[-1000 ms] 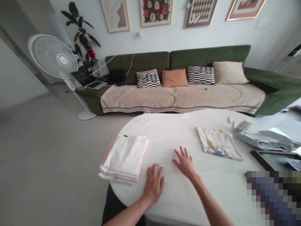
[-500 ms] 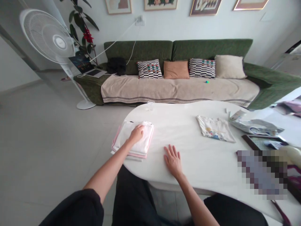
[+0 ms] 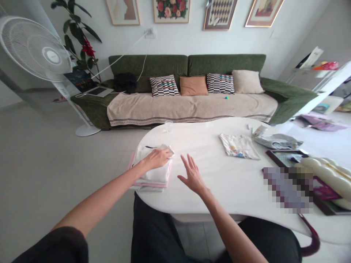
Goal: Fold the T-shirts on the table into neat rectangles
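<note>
A stack of folded white and pink garments (image 3: 153, 175) lies at the left edge of the white oval table (image 3: 219, 182). My left hand (image 3: 157, 158) rests on top of the stack, its fingers curled on the upper right corner of the top white garment. My right hand (image 3: 192, 174) hovers just right of the stack, open with fingers spread, above bare tabletop. A folded cream T-shirt with a printed picture (image 3: 239, 146) lies flat further right on the table, apart from both hands.
Crumpled plastic packaging (image 3: 276, 140), a dark tray (image 3: 285, 157) and a cream padded object (image 3: 329, 176) sit at the table's right end. A green sofa (image 3: 192, 87) with cushions stands behind the table. A standing fan (image 3: 35, 47) is at the far left.
My left hand went from the tabletop onto the stack and now grips the top garment's corner. My right hand lifted off the table and shifted slightly left. The camera view shifted.
</note>
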{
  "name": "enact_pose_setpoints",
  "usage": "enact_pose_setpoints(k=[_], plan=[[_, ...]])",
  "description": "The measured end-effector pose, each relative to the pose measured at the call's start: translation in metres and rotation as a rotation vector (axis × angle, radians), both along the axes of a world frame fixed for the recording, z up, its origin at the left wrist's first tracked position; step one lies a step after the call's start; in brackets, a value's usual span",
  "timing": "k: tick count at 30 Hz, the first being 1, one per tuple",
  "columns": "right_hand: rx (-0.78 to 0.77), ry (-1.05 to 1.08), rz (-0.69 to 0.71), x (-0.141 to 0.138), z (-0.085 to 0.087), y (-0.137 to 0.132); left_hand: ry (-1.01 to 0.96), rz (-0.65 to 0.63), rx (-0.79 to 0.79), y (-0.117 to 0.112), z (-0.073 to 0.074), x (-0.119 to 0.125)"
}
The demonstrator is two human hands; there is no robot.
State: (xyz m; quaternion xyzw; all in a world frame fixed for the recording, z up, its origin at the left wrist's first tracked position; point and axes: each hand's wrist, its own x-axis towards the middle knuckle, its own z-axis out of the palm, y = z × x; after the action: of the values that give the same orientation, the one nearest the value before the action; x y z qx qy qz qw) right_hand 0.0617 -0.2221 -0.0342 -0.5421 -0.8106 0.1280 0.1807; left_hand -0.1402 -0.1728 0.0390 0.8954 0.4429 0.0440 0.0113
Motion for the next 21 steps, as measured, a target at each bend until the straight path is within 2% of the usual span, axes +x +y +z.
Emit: enact_pose_setpoints(k=[2,3,7,11,17,19,21], plan=[[0.11,0.075,0.152,-0.005,0.033,0.014,-0.006,-0.179,0.043,-0.017,0.022,0.013],[0.14,0.094,0.216,-0.004,0.049,0.021,-0.019,-0.21,0.064,-0.023,0.033,0.016],[0.218,0.106,0.347,0.024,0.103,0.038,-0.064,-0.09,0.065,-0.022,0.078,-0.002],[0.149,0.008,0.308,0.064,0.151,0.024,-0.007,-0.061,0.049,-0.017,0.116,-0.023],[0.037,0.026,0.241,0.156,0.235,-0.034,-0.104,-0.04,0.206,-0.062,0.182,-0.066],[0.022,0.07,0.262,0.185,0.253,-0.045,-0.15,-0.005,0.131,-0.064,0.191,-0.078],[0.235,0.131,0.154,0.201,0.262,-0.043,-0.223,0.022,-0.031,-0.045,0.188,-0.074]])
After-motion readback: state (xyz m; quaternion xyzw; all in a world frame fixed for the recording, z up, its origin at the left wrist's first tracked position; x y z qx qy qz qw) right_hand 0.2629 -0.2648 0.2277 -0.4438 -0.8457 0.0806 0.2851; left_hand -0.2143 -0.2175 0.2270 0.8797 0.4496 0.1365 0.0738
